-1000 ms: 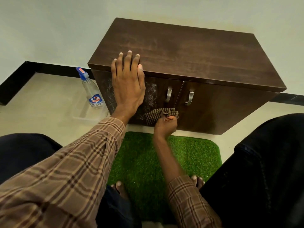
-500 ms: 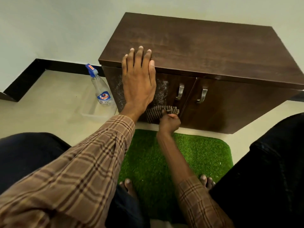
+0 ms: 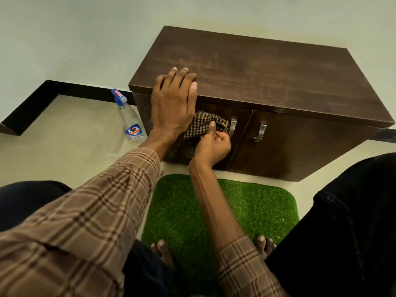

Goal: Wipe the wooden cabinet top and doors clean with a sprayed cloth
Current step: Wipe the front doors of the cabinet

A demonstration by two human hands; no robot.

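A low dark wooden cabinet (image 3: 267, 73) stands against the wall, both doors closed, each with a metal handle. My left hand (image 3: 172, 103) lies flat over the front left edge of its top, fingers together, holding nothing. My right hand (image 3: 211, 146) presses a brown checked cloth (image 3: 200, 127) against the upper part of the left door, just left of its handle (image 3: 232, 127). Spray droplets speckle the lower left door. Part of the cloth is hidden behind my left hand.
A clear spray bottle (image 3: 128, 121) with a blue nozzle stands on the floor left of the cabinet. A green grass mat (image 3: 246, 209) lies in front, with bare toes on it. Dark trouser knees flank the mat.
My right hand has carried the cloth up the left door, from near its bottom edge to handle height. My left hand has stayed on the top edge. The view has shifted.
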